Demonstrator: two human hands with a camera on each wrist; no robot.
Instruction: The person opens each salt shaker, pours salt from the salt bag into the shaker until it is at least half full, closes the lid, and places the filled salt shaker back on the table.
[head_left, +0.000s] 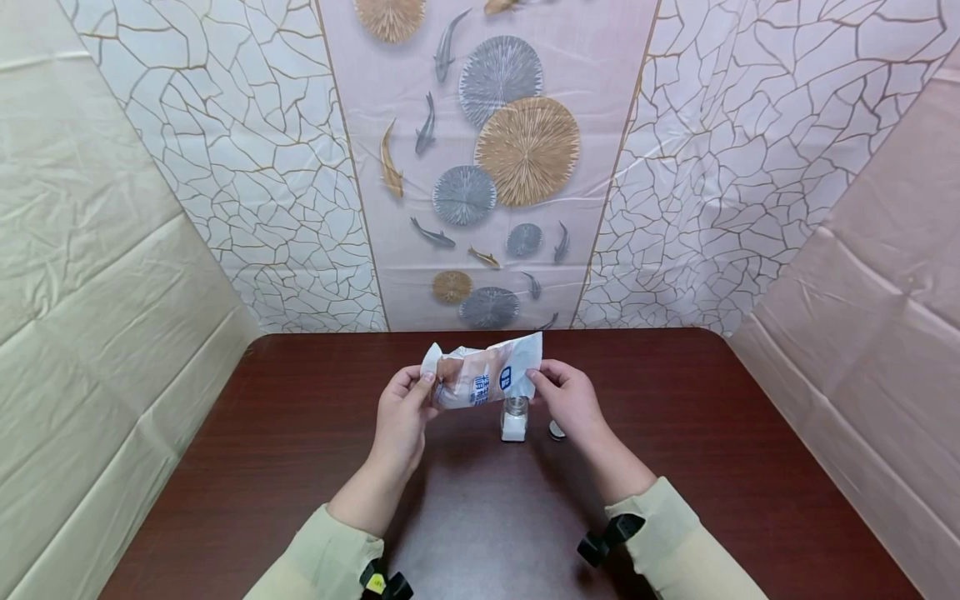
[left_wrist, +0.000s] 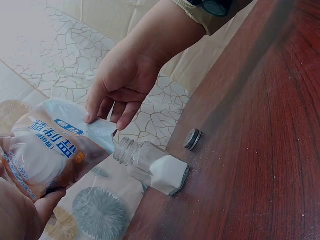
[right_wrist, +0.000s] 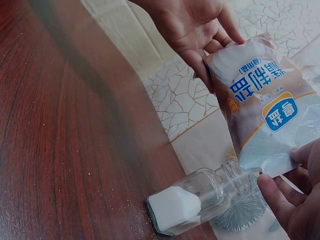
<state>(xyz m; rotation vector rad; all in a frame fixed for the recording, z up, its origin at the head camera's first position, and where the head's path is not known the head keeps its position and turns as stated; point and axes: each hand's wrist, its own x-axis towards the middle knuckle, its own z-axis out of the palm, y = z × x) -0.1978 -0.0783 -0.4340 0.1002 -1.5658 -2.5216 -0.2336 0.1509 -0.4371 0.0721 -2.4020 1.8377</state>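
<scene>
A bag of salt (head_left: 480, 375), white and brown with blue lettering, is held above the table between both hands. The left hand (head_left: 401, 417) grips its left end, thumb in front. At the other end the right hand (head_left: 573, 404) pinches the plastic near a lower corner. That corner (right_wrist: 255, 169) lies at the mouth of a small square glass jar (left_wrist: 145, 162); whether it touches the rim I cannot tell. White salt (right_wrist: 175, 207) fills the lower part of the upright jar. Beside it on the table rests a round dark-rimmed lid (left_wrist: 192, 139), below the right hand in the head view.
The brown wooden table (head_left: 300, 467) has fine white grains scattered around the jar. A patterned cloth backdrop (head_left: 495, 167) hangs behind the far edge, with beige cloth (head_left: 112, 292) at both sides. Each sleeve carries a black wrist device (head_left: 611, 537).
</scene>
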